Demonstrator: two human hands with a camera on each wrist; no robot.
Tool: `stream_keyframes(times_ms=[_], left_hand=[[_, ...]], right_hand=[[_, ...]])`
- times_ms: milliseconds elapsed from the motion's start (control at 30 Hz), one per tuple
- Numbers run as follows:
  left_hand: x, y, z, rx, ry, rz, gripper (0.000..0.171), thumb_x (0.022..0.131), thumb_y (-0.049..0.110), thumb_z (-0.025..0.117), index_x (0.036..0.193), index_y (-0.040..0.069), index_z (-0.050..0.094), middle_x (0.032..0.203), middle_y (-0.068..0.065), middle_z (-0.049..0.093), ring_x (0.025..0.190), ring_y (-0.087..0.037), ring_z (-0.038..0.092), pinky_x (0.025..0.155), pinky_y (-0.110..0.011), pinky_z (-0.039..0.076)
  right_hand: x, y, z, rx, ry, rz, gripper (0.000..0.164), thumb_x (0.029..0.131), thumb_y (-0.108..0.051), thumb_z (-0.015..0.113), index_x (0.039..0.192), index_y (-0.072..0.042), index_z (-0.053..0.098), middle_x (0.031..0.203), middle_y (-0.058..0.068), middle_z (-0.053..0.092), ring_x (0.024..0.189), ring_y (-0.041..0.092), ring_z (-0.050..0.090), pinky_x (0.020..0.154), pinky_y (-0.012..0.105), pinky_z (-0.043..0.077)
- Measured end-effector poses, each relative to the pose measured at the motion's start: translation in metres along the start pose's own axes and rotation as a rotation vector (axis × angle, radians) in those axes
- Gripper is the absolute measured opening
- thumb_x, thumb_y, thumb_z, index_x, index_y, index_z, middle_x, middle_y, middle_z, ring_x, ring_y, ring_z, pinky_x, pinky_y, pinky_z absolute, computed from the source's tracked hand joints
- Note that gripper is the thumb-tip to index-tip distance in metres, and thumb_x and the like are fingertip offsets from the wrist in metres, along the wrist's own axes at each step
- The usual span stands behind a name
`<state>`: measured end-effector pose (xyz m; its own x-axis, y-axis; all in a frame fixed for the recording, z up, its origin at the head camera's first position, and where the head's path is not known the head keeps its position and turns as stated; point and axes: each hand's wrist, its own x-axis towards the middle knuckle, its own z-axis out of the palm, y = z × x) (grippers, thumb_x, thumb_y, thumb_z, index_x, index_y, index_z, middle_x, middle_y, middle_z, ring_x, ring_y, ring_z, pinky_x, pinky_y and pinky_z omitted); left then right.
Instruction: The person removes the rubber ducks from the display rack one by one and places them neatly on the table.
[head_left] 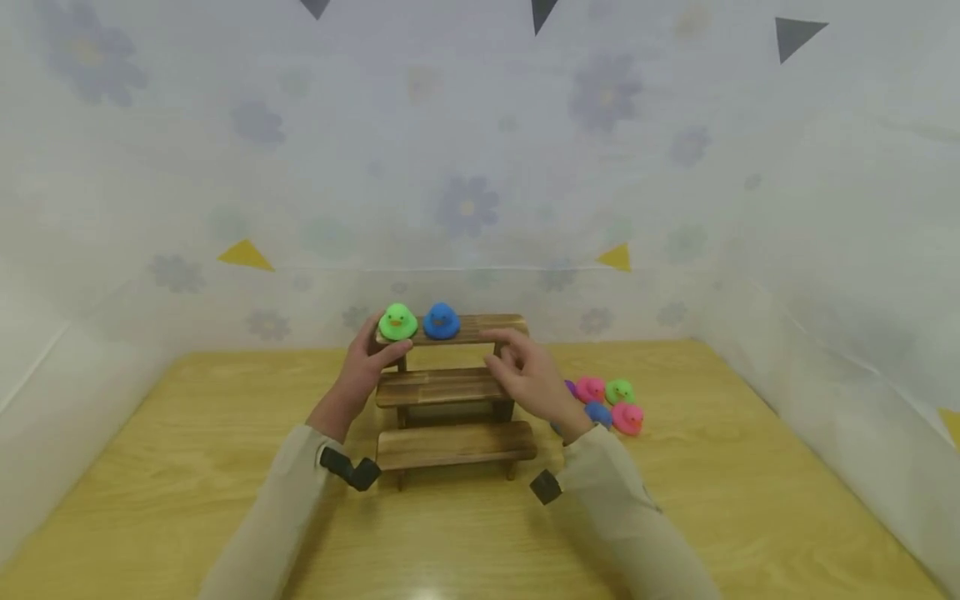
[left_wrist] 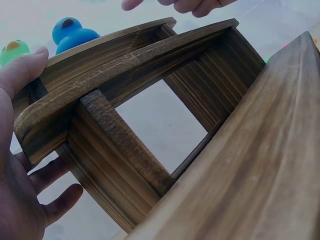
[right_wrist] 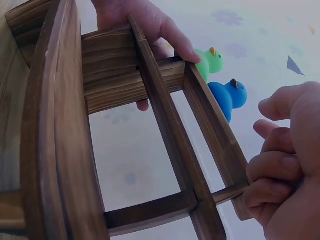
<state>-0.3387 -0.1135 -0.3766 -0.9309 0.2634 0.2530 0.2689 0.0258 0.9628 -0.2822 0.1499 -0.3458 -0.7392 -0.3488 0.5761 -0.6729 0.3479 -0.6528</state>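
Observation:
A three-step wooden stand stands on the table, dark-grained with rounded ends. On its top step a green rubber duck sits at the left end, and a blue rubber duck is just right of it. My left hand grips the stand's upper left end, thumb at the front edge below the green duck and fingers reaching behind the side panel. Over the right part of the upper steps, my right hand holds nothing; its index finger reaches toward the top step while the other fingers curl in.
Several more rubber ducks lie in a group right of the stand, among them a pink duck and a green duck; my right wrist partly hides the group. A patterned white curtain encloses the wooden table at the back and sides.

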Motion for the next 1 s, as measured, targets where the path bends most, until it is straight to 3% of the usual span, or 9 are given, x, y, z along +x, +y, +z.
stream_keyframes(times_ms=[300, 533, 767, 1000], left_hand=[[-0.003, 0.002, 0.000, 0.009, -0.008, -0.006, 0.064, 0.097, 0.021, 0.058, 0.152, 0.018, 0.026, 0.132, -0.013, 0.048, 0.106, -0.005, 0.056, 0.104, -0.049, 0.041], [-0.002, 0.003, 0.001, 0.013, -0.013, 0.018, 0.062, 0.097, 0.021, 0.057, 0.151, 0.018, 0.028, 0.129, -0.011, 0.049, 0.106, -0.009, 0.056, 0.103, -0.048, 0.042], [-0.002, 0.001, 0.000, 0.007, -0.009, 0.020, 0.061, 0.097, 0.022, 0.059, 0.150, 0.018, 0.029, 0.120, -0.004, 0.053, 0.106, -0.015, 0.057, 0.103, -0.048, 0.042], [-0.001, 0.003, 0.005, -0.007, -0.024, 0.019, 0.062, 0.097, 0.021, 0.057, 0.151, 0.019, 0.027, 0.129, -0.009, 0.050, 0.108, -0.010, 0.056, 0.105, -0.049, 0.040]], right_hand=[[0.013, -0.005, 0.005, -0.070, 0.069, -0.098, 0.034, 0.090, -0.001, 0.063, 0.123, 0.004, 0.058, 0.053, -0.008, 0.031, 0.047, 0.001, 0.025, 0.052, 0.023, 0.032], [0.036, -0.009, 0.004, -0.109, 0.102, -0.122, 0.032, 0.089, -0.006, 0.068, 0.120, -0.002, 0.062, 0.054, -0.002, 0.032, 0.048, 0.001, 0.025, 0.059, 0.025, 0.037], [0.051, -0.009, 0.010, -0.091, 0.052, -0.093, 0.033, 0.089, -0.011, 0.070, 0.119, -0.004, 0.062, 0.053, -0.003, 0.032, 0.045, 0.005, 0.027, 0.053, 0.024, 0.036], [0.054, -0.010, 0.015, -0.161, 0.038, -0.016, 0.038, 0.088, -0.017, 0.072, 0.120, 0.000, 0.060, 0.052, -0.004, 0.034, 0.044, 0.009, 0.030, 0.046, 0.023, 0.030]])
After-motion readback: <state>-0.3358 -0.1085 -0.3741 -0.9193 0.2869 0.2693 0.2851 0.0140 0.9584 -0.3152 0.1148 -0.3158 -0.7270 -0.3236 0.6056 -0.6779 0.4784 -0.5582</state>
